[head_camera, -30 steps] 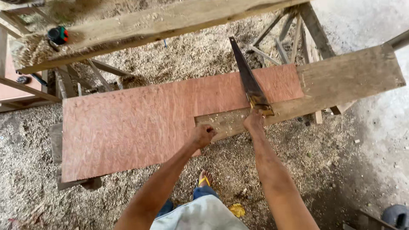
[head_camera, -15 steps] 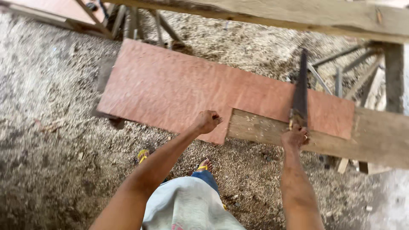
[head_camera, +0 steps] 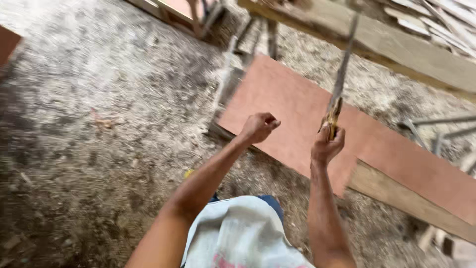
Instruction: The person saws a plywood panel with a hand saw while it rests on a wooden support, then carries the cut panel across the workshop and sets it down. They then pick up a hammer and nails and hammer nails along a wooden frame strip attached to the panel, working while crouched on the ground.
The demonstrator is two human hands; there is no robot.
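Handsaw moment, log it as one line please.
right hand: grips handsaw | left hand: fisted over reddish board | ground: sawdust

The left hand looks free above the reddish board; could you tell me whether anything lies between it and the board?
Nothing visible does. The left hand is a closed fist over the near edge of the reddish board, with no object between them. The handsaw is gripped in the right hand, off to the side.

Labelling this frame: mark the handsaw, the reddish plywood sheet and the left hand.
handsaw (head_camera: 333, 115): head view, on the wooden handle in the right hand's grip.
reddish plywood sheet (head_camera: 292, 106): head view, on its bare face between the hands.
left hand (head_camera: 259, 127): head view, on the closed fist's back.
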